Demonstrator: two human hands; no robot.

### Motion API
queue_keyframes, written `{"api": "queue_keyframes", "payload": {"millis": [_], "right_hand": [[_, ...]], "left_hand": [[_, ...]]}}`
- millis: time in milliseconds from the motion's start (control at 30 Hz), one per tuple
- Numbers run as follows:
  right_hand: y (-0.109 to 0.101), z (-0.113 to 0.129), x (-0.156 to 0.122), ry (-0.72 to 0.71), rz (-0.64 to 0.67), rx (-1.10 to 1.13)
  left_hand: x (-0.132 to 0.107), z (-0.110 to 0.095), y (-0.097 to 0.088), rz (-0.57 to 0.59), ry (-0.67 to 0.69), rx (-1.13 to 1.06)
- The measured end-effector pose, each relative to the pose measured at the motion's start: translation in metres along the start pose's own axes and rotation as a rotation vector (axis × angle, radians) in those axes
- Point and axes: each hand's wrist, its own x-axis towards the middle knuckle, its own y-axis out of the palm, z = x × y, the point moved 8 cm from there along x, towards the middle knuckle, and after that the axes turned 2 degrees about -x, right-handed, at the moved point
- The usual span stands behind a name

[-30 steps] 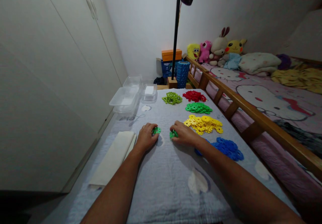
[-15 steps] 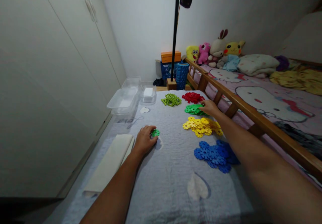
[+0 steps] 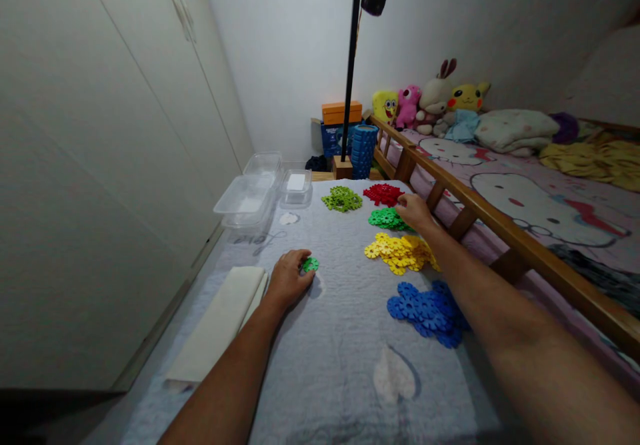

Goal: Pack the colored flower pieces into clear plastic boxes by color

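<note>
Our left hand point(image 3: 289, 280), just left of the frame's centre, pinches a green disc point(image 3: 311, 264) by its left side, low over the worktop point(image 3: 340, 338). Our right hand point(image 3: 414, 211), right of centre and a little higher in the frame, reaches over the right end of the green pile point(image 3: 384, 218), close to the right edge of the red pile point(image 3: 382, 194). Its grip is narrow; we cannot tell whether it holds a disc or touches either pile.

Down the right half of the worktop we see the red pile farthest up, then the green one, the yellow pile point(image 3: 399, 253) and the blue pile point(image 3: 425, 310), with our right forearm point(image 3: 480, 298) covering the right ends of the last two. A lime pile point(image 3: 342, 198) lies just left of the red one, above the frame's centre.

Left of centre, clear tubs point(image 3: 243, 195) stand near a smaller tub point(image 3: 296, 184) with something white in it. Below them, toward the lower left, a folded cloth point(image 3: 220, 328) lies beside our left forearm point(image 3: 235, 365). At the upper centre rises a black pole point(image 3: 351, 65) on a wooden block point(image 3: 343, 167). A wooden rail point(image 3: 505, 232) runs down the right side, with a pink bed point(image 3: 510, 172) beyond it.
</note>
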Motion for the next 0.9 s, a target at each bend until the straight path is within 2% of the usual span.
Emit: {"api": "queue_keyframes", "payload": {"millis": [100,200,300,400,467,600,733,833,900], "right_hand": [[0.001,0.041,-0.015,-0.106,0.038,0.043],[0.018,0.105,-0.046,-0.341,0.23,0.151],[0.039,0.165,-0.087,-0.554,0.417,0.165],[0.053,0.208,-0.118,-0.684,0.488,0.162],[0.062,0.225,-0.13,-0.708,0.516,0.137],[0.076,0.241,-0.14,-0.68,0.534,0.045],[0.075,0.239,-0.136,-0.692,0.512,0.041],[0.063,0.214,-0.114,-0.667,0.455,0.051],[0.05,0.182,-0.088,-0.608,0.375,0.052]], "left_hand": [[0.0,0.001,0.0,-0.003,-0.002,-0.027],[0.0,0.003,-0.002,-0.04,0.0,-0.097],[0.001,0.009,-0.009,-0.123,-0.044,-0.162],[0.002,0.014,-0.014,-0.179,-0.075,-0.188],[0.003,0.015,-0.016,-0.198,-0.076,-0.2],[0.003,0.019,-0.018,-0.229,-0.095,-0.208],[0.004,0.019,-0.017,-0.227,-0.113,-0.203],[0.003,0.016,-0.016,-0.212,-0.113,-0.185],[0.002,0.014,-0.014,-0.189,-0.112,-0.167]]}}
